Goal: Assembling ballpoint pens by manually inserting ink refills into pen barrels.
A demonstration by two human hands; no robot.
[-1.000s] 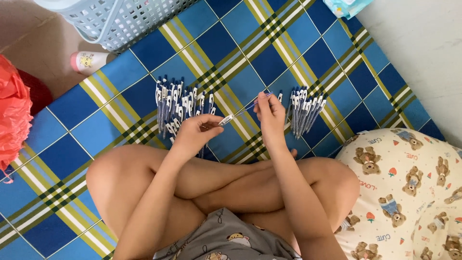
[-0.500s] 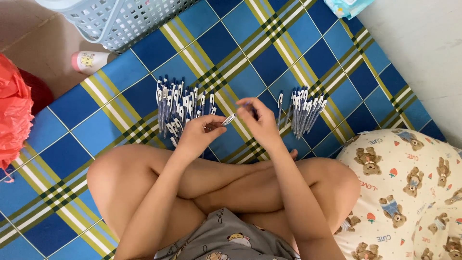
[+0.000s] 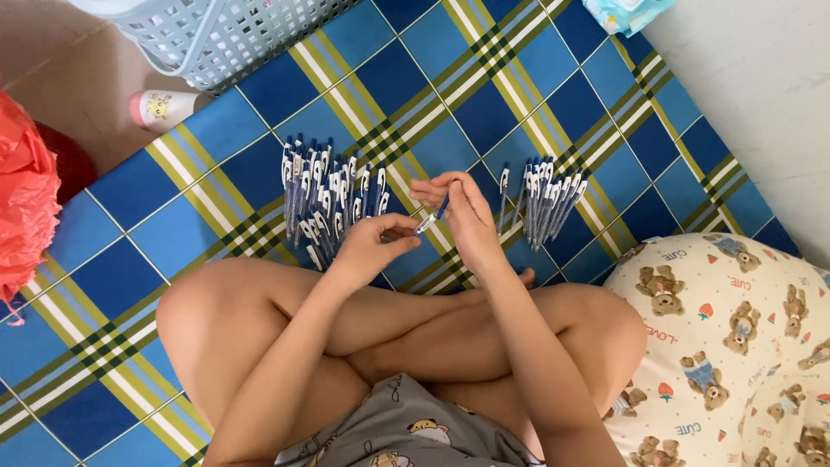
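Note:
I sit cross-legged on a blue, green and yellow plaid mat (image 3: 216, 199). My left hand (image 3: 372, 246) and my right hand (image 3: 462, 212) meet above the mat and both grip one blue and white pen (image 3: 430, 220) between their fingertips. A spread of several blue and white pens (image 3: 324, 203) lies just left of my left hand. A smaller row of pens (image 3: 545, 203) lies right of my right hand.
A pale blue plastic basket (image 3: 225, 35) stands at the top left. A small white and pink bottle (image 3: 160, 108) lies on the bare floor beside it. Red fabric (image 3: 22, 199) is at the left edge, a bear-print pillow (image 3: 735, 346) at the lower right.
My right hand has drawn back from the right pen row toward the left hand, and both now close on the one pen.

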